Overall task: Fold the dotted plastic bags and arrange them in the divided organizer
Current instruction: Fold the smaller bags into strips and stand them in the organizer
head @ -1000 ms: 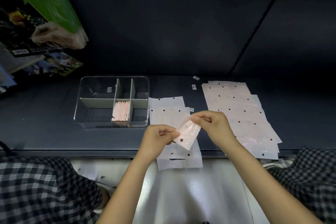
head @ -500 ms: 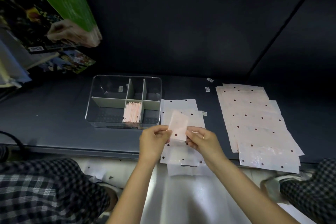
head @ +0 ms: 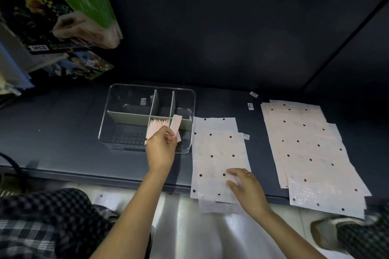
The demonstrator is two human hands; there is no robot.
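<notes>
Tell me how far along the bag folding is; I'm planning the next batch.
Done: a row of folded bags stands in one front compartment of the organizer. In hand: the left hand holds one folded bag over the organizer; the right hand rests on the near stack. Left: that stack and the larger far pile, still flat.

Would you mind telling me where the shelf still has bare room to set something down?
Bare shelf lies left of the organizer, and a strip runs between the near bag pile and the far stack. Around the left hand, holding a folded bag, it is crowded.
</notes>
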